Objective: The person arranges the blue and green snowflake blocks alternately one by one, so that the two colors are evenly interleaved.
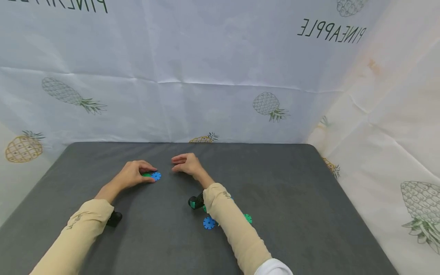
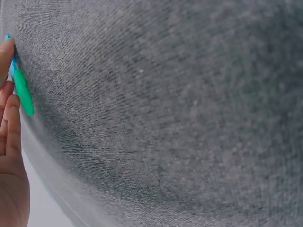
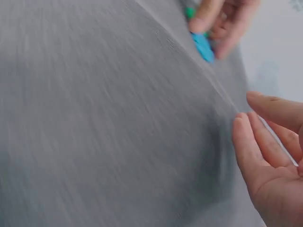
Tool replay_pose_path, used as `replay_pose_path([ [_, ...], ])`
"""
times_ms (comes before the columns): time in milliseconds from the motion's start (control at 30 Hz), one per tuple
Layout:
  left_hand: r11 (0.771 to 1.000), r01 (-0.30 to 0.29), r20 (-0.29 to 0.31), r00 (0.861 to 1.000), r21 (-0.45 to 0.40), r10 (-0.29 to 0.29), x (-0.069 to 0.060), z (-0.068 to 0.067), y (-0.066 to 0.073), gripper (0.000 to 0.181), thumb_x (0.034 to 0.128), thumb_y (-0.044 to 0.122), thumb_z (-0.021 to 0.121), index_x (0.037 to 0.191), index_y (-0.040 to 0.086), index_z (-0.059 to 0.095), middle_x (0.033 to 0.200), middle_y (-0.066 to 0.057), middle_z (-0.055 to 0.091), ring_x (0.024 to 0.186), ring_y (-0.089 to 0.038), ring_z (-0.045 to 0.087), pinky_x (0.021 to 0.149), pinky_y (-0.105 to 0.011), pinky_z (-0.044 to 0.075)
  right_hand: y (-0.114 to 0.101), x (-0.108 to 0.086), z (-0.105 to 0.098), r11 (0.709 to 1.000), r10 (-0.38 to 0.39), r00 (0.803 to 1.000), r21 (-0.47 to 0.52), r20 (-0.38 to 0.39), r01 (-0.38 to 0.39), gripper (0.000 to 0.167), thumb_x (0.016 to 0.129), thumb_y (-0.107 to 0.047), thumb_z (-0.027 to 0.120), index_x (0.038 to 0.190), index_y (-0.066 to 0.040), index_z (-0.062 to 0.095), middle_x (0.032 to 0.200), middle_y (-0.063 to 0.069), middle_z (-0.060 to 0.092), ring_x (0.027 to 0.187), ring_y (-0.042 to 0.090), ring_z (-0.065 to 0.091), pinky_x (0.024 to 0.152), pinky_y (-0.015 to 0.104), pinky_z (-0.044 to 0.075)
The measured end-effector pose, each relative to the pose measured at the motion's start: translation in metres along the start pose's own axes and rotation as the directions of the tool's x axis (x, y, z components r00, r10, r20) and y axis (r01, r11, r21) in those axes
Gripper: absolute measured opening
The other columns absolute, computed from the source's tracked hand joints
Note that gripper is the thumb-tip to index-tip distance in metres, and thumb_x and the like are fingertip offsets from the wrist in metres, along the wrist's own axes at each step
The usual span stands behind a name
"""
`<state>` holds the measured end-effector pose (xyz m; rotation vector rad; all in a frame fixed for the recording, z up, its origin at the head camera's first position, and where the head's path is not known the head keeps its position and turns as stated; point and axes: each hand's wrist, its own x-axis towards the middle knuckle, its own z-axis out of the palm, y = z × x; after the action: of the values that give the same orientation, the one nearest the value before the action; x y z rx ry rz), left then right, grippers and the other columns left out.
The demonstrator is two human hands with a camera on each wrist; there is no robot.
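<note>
In the head view my left hand (image 1: pixel 131 175), at the left-centre of the dark grey table, pinches a blue notched plastic disc (image 1: pixel 156 176) and a green notched disc (image 1: pixel 146 175) between thumb and fingers. The two discs lie close together; whether they interlock I cannot tell. The left wrist view shows the green disc (image 2: pixel 23 92) edge-on beside the fingers. To the right, my right hand (image 1: pixel 189 165) hovers apart from the discs, fingers extended and holding nothing. The right wrist view also shows its fingers spread from the thumb, with the blue disc (image 3: pixel 202 47) farther off.
Nearer the front, a loose blue disc (image 1: pixel 208 223) and a green disc (image 1: pixel 248 218) lie around my right forearm, which partly hides more pieces. A black wrist camera (image 1: pixel 196 201) hangs under that sleeve. Pineapple-printed cloth (image 1: pixel 213 110) stands behind the table's far edge.
</note>
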<state>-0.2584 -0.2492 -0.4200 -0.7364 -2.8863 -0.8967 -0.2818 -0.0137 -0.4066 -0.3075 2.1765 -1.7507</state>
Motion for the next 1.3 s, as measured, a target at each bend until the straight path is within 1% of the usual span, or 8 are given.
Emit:
replay_pose_path([
  [133,1.0,-0.008,0.018,1.0,-0.006,0.008,0.003,-0.001,0.002,0.033,0.0743,0.018,0.083,0.101,0.001,0.075,0.102,-0.015,0.069,0.091,-0.033,0.066,0.077,-0.045,0.055,-0.009,-0.007,-0.03,0.998,0.01,0.997,0.063,0.078,-0.015,0.039,0.087,0.011,0.063,0.126,0.01,0.057,0.126,0.025,0.058,0.112,0.032,0.06,0.09,0.036,0.052],
  [267,1.0,-0.011,0.028,1.0,-0.027,0.012,0.005,-0.002,0.004,0.03,0.0746,0.016,0.083,0.1,0.001,0.075,0.101,-0.015,0.069,0.091,-0.032,0.067,0.077,-0.044,0.055,-0.017,-0.016,-0.057,0.995,-0.006,0.993,0.101,0.118,-0.006,0.04,0.091,0.01,0.058,0.13,0.01,0.053,0.131,0.028,0.052,0.119,0.034,0.055,0.1,0.044,0.045],
  [467,1.0,0.002,0.068,0.998,0.001,-0.002,0.009,-0.004,0.007,0.027,0.0765,0.015,0.081,0.099,0.001,0.075,0.095,-0.011,0.067,0.088,-0.03,0.065,0.074,-0.041,0.055,-0.022,-0.034,-0.087,0.984,-0.002,0.995,0.179,0.098,-0.016,0.038,0.092,0.012,0.053,0.13,0.01,0.052,0.132,0.028,0.052,0.123,0.036,0.051,0.102,0.042,0.043],
  [600,0.999,0.025,0.103,0.994,0.031,-0.028,0.01,-0.006,0.008,0.028,0.0773,0.016,0.08,0.1,0.0,0.075,0.089,-0.006,0.064,0.083,-0.028,0.063,0.07,-0.038,0.054,-0.022,-0.046,-0.102,0.98,-0.003,0.996,0.198,0.093,-0.016,0.038,0.093,0.011,0.054,0.131,0.011,0.051,0.134,0.029,0.049,0.124,0.04,0.048,0.102,0.04,0.044],
  [733,0.998,0.041,0.124,0.991,0.037,-0.046,0.011,-0.007,0.008,0.028,0.0784,0.016,0.08,0.101,0.0,0.075,0.087,-0.005,0.063,0.082,-0.027,0.062,0.067,-0.035,0.054,-0.02,-0.06,-0.115,0.977,0.007,0.997,0.212,0.078,-0.024,0.038,0.093,0.008,0.056,0.13,0.011,0.051,0.135,0.031,0.047,0.125,0.043,0.046,0.104,0.042,0.041],
  [933,0.998,0.058,0.125,0.99,0.039,-0.062,0.009,-0.007,0.009,0.028,0.0789,0.016,0.079,0.102,0.001,0.075,0.086,-0.004,0.062,0.08,-0.025,0.061,0.066,-0.034,0.053,-0.012,-0.085,-0.136,0.975,0.012,0.999,0.224,0.038,-0.02,0.036,0.093,0.006,0.057,0.129,0.011,0.052,0.134,0.03,0.048,0.126,0.044,0.044,0.106,0.046,0.038],
  [1133,0.998,0.053,0.12,0.991,0.045,-0.058,0.008,-0.005,0.008,0.027,0.079,0.016,0.079,0.101,0.001,0.075,0.087,-0.005,0.062,0.082,-0.027,0.061,0.07,-0.037,0.054,0.001,-0.114,-0.155,0.981,0.004,1.0,0.193,0.011,-0.006,0.037,0.094,0.003,0.057,0.13,0.011,0.05,0.133,0.027,0.052,0.122,0.037,0.051,0.106,0.048,0.036],
  [1300,0.998,0.038,0.114,0.993,0.052,-0.044,0.008,-0.004,0.007,0.027,0.0786,0.015,0.079,0.101,0.001,0.075,0.086,-0.004,0.063,0.083,-0.028,0.061,0.071,-0.04,0.054,0.012,-0.136,-0.167,0.986,0.014,1.0,0.163,0.011,-0.015,0.038,0.095,0.001,0.057,0.131,0.012,0.049,0.134,0.027,0.051,0.119,0.032,0.056,0.102,0.042,0.042],
])
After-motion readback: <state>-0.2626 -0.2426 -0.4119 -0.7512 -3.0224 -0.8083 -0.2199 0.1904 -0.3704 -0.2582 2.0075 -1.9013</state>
